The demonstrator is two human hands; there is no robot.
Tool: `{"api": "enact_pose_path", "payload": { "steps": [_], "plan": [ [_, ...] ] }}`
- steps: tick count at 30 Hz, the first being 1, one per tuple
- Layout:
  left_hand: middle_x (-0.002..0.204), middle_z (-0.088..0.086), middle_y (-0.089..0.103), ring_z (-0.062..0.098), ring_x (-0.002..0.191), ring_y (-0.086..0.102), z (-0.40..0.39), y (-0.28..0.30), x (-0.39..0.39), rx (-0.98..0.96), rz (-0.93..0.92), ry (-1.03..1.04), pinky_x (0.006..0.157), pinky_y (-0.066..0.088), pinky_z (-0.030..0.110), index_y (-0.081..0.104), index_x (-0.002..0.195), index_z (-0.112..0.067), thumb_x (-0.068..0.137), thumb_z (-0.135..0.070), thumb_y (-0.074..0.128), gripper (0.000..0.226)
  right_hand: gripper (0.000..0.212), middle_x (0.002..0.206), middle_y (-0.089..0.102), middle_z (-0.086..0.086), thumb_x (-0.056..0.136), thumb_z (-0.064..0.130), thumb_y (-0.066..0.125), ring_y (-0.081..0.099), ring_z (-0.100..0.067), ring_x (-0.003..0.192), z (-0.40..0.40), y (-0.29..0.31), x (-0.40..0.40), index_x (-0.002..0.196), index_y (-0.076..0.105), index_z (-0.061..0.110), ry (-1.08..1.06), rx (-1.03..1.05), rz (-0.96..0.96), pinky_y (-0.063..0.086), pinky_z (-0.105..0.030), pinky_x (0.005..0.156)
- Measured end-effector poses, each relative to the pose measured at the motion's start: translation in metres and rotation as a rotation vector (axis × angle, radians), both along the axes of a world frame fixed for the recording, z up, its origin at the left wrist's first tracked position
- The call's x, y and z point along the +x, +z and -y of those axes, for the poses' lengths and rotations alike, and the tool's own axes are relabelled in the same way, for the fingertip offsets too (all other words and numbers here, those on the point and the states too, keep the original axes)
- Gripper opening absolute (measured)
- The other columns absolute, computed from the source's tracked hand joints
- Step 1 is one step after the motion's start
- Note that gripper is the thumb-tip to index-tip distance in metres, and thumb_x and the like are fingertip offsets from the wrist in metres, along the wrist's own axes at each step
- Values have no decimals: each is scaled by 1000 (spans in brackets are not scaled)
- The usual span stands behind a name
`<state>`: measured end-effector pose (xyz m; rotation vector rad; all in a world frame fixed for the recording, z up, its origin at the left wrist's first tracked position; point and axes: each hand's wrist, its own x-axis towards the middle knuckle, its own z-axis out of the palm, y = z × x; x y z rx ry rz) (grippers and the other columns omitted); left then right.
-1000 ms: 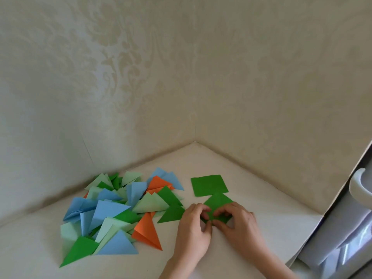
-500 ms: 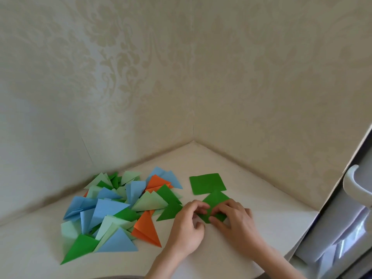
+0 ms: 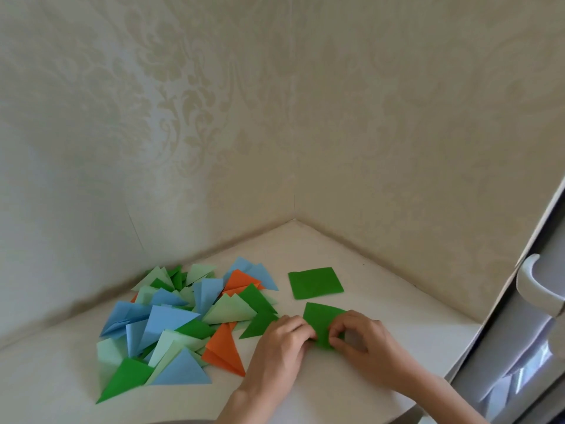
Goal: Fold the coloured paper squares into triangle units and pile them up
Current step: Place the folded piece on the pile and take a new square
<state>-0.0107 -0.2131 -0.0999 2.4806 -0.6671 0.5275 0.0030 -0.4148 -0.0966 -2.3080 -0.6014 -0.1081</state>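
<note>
Left of our grip lies the pile of triangle units (image 3: 183,325). Our left hand (image 3: 281,344) and right hand (image 3: 363,344) both pinch the green paper (image 3: 321,322) between them, its point running away from us; a flat green square (image 3: 315,283) waits just beyond.

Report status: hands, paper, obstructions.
Both hands, left and right, pinch the green piece mid-fold. One flat green square waits behind. Pile sits left. Nothing blocks.

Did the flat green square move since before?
No. The flat green square still lies just right of the triangle pile, behind both hands.
</note>
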Motion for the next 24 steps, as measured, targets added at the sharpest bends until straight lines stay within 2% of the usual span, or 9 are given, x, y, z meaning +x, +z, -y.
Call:
{"api": "enact_pose_path", "payload": {
  "steps": [4, 7, 9, 11, 15, 19, 21, 24],
  "plan": [
    [85, -9, 61, 11, 82, 54, 2, -3, -1, -36, -24, 2, 71, 43, 22, 68, 85, -19, 78, -7, 57, 18, 11, 95, 56, 28, 83, 47, 59, 54, 8, 91, 2, -14, -6, 89, 60, 38, -57, -27, 143, 45, -25, 80],
    [84, -10, 63, 7, 82, 54, 3, -1, 1, -84, -60, 6, 72, 43, 20, 68, 85, -20, 81, -13, 58, 13, 34, 103, 52, 31, 84, 64, 49, 48, 15, 100, 3, -17, -12, 88, 67, 36, -90, -73, 161, 34, -14, 89],
    [85, -12, 63, 2, 82, 53, 2, -1, 4, -122, -96, 16, 72, 42, 16, 68, 87, -23, 82, -15, 62, 11, 40, 104, 50, 33, 77, 70, 51, 42, 18, 104, 1, -18, -13, 88, 68, 35, -111, -103, 158, 30, -11, 91],
    [85, -15, 62, -3, 77, 50, 2, -1, 5, -147, -117, 44, 71, 36, 8, 67, 92, -26, 83, -18, 66, 12, 37, 101, 51, 31, 75, 67, 54, 46, 14, 99, -5, -21, -12, 84, 68, 34, -159, -99, 176, 31, -13, 88],
    [79, -22, 49, -4, 68, 47, 5, -3, 8, -184, -141, 102, 68, 33, 5, 65, 103, -25, 86, -25, 66, 17, 31, 93, 53, 24, 77, 60, 52, 50, 2, 87, -15, -24, -8, 71, 65, 33, -278, -78, 226, 37, -21, 77],
    [89, -15, 55, 5, 71, 44, 10, -8, 11, -178, -127, 135, 70, 34, 11, 60, 108, -25, 89, -34, 62, 21, 25, 90, 55, 17, 77, 52, 63, 52, -7, 83, -17, -25, -4, 65, 62, 29, -332, -92, 254, 42, -26, 72],
    [94, -13, 57, 5, 77, 46, 13, -9, 11, -167, -125, 146, 73, 38, 15, 57, 110, -26, 90, -37, 60, 24, 25, 89, 55, 16, 73, 44, 74, 52, -9, 83, -18, -26, -3, 62, 58, 29, -344, -103, 234, 44, -28, 71],
    [100, -11, 58, 8, 89, 52, 14, -11, 13, -154, -125, 156, 78, 43, 21, 56, 111, -27, 89, -39, 60, 25, 28, 89, 52, 16, 68, 41, 79, 51, -8, 82, -18, -26, -3, 61, 55, 29, -351, -81, 207, 44, -26, 72]
  ]
}}
